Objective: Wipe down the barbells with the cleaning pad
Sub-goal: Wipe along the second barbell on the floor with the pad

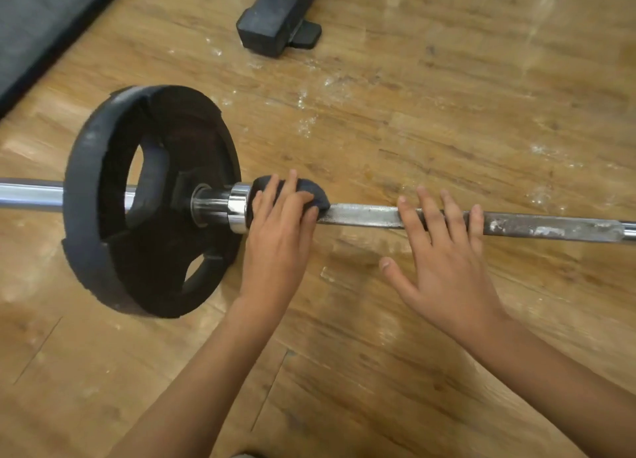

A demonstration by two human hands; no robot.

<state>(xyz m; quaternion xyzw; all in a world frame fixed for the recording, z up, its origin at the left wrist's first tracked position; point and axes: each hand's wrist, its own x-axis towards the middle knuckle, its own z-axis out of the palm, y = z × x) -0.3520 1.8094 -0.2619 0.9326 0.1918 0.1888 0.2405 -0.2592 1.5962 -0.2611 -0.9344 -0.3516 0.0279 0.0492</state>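
- The right hand point(444, 258) lies flat, fingers straight and spread across the long grey knurled-steel barbell shaft point(364, 215), gripping nothing and apparently steadying it.
- The left hand point(278, 237) curves its fingers over the dark, soft, rounded cleaning pad point(311, 191), clamping it on the shaft, left of the right fingers.
- Left of the left fingers, the pad touches the shiny chrome collar point(239, 204) beside the round black rubber weight plate point(82, 189).
- Likely step: wiping the shaft's inner end. Next, slide the pad toward the right fingers and the pale blotches point(530, 228) beyond them; that hand must lift clear.
- Far past the fingertips stands a black blocky rack foot point(272, 20).
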